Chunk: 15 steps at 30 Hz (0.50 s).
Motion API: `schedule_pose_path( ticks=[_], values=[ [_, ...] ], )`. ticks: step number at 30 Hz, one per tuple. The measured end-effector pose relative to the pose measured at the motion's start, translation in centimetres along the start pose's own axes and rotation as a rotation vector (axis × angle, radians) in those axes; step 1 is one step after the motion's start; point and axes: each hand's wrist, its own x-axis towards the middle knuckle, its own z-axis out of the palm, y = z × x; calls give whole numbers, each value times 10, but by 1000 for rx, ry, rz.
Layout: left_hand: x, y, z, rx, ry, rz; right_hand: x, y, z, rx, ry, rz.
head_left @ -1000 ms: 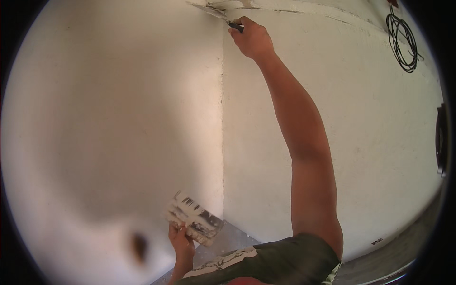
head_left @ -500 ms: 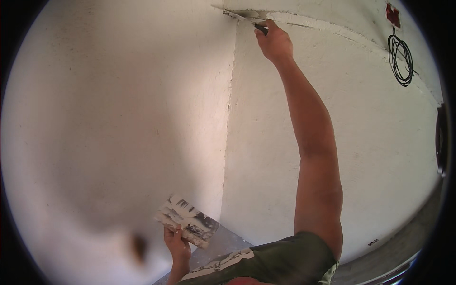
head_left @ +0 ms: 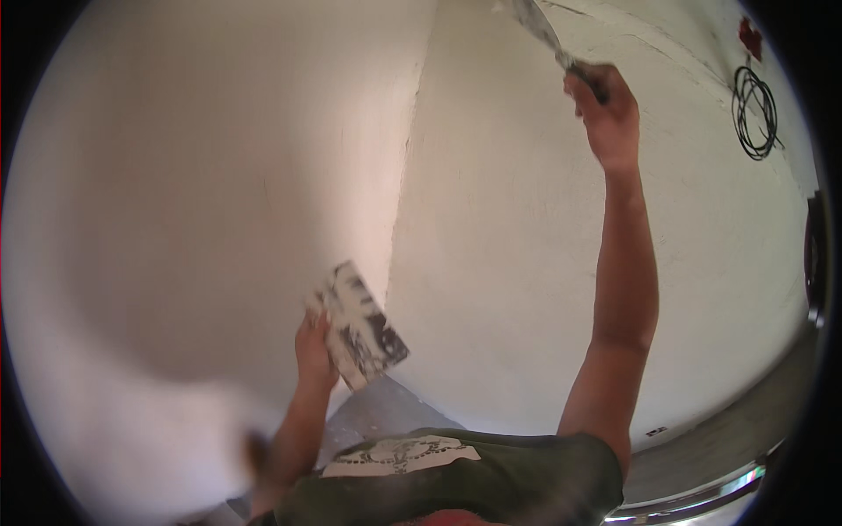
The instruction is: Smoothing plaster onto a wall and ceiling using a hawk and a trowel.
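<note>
Raised at the upper right, my right hand [head_left: 610,114] is closed round the black handle of a putty knife [head_left: 537,26]; its metal blade, smeared with pale paste, points up toward the top of the wall, and I cannot tell if it touches. Lower down, my left hand [head_left: 316,346] grips the edge of a flat rectangular board [head_left: 360,316] smeared with white and dark patches of putty. Behind both stand two off-white walls [head_left: 491,228] meeting in a vertical corner, with a rough horizontal seam [head_left: 631,35] along the top right.
A black coiled cable [head_left: 754,110] hangs at the upper right below a red recessed box [head_left: 750,37]. A dark object [head_left: 814,254] sits at the far right edge. Grey floor [head_left: 377,403] shows at the foot of the corner. My green shirt [head_left: 544,473] fills the bottom.
My right hand and knife have moved right and down from the top of the corner. My left hand has lifted the board higher and tilted it more upright.
</note>
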Motion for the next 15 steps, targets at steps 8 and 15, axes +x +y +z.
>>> schedule_pose_path(
  ticks=[8,15],
  values=[
    [65,25,88,-59,-201,-292,-168,14,29,566,-639,-139],
    [71,12,45,-347,-412,-190,-215,67,17,62,-750,176]
  ],
)
